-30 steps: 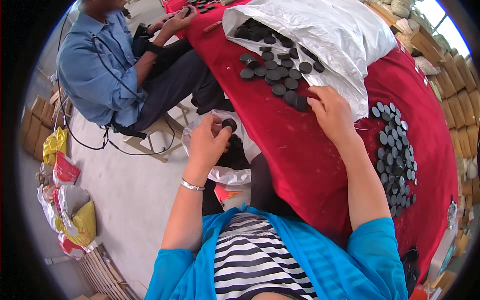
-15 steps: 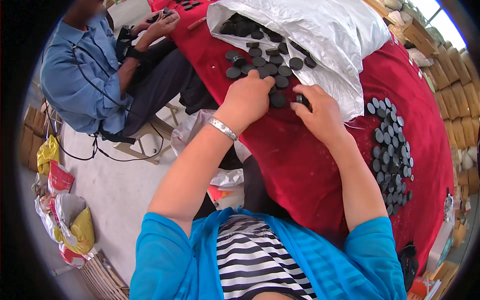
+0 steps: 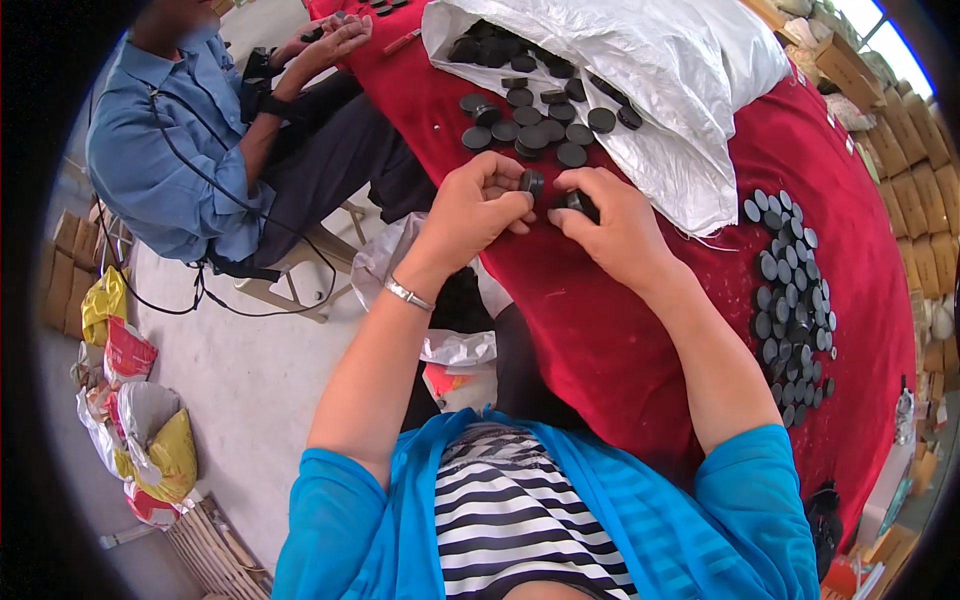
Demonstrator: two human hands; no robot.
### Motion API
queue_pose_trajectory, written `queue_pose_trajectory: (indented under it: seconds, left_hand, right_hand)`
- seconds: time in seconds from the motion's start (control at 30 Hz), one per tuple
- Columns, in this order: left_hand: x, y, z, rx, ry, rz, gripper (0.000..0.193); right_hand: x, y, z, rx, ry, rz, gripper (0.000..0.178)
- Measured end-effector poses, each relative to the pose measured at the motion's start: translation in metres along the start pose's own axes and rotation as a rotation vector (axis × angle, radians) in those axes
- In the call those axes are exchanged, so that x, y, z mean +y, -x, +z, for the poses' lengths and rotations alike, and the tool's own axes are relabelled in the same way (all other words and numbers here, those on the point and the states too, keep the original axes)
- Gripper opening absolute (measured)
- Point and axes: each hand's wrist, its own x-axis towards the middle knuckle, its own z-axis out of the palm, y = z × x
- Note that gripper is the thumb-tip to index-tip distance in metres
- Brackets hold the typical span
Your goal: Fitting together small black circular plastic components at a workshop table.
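Observation:
Between finger and thumb, my left hand (image 3: 470, 212) pinches a round black cap (image 3: 532, 183), held on edge just above the red cloth. Close by on its right, my right hand (image 3: 622, 228) is closed around a black cap (image 3: 580, 206), partly covered by the fingers; whether it is one or a stack I cannot tell. Beyond both hands lies a loose heap of black caps (image 3: 571, 155), some flat and some tilted. The heap spreads from the mouth of a white woven sack (image 3: 690, 90), with more caps inside the opening.
A second group of caps (image 3: 790, 310) covers the right side of the red tablecloth (image 3: 600, 330). A red-handled tool (image 3: 401, 42) lies at the far left edge. On the left sits a person in a blue shirt (image 3: 180, 150). Filled bags (image 3: 165, 450) and cardboard boxes (image 3: 905, 200) stand around.
My left hand has drawn back from the heap and now holds a cap. My right hand has shifted left with its cap, so the two hands are closer together.

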Motion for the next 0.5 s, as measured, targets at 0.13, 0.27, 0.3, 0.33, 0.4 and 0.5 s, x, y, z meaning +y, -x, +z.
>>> queue_pose_trajectory:
  seconds: [0.13,0.27,0.3,0.33,0.4,0.5]
  left_hand:
    - [-0.001,0.012,0.003,-0.028,0.272,-0.017,0.024]
    - [-0.003,0.018,0.005,-0.07,0.44,-0.016,0.026]
    - [-0.004,0.018,0.006,-0.069,0.458,-0.009,0.025]
    - [-0.004,0.02,0.006,-0.068,0.46,-0.009,0.025]
    - [-0.005,0.022,0.008,-0.061,0.454,-0.016,0.026]
    - [-0.006,0.025,0.007,-0.086,0.471,-0.009,0.027]
  right_hand:
    - [-0.014,0.001,-0.005,-0.059,-0.703,0.322,0.035]
    - [-0.019,0.005,-0.006,-0.064,-0.799,0.325,0.036]
    - [-0.019,0.005,-0.007,-0.054,-0.81,0.304,0.038]
    - [-0.02,0.006,-0.007,-0.043,-0.82,0.284,0.039]
    - [-0.02,0.007,-0.005,-0.044,-0.833,0.271,0.04]
    - [-0.025,0.009,-0.001,-0.054,-0.805,0.253,0.041]
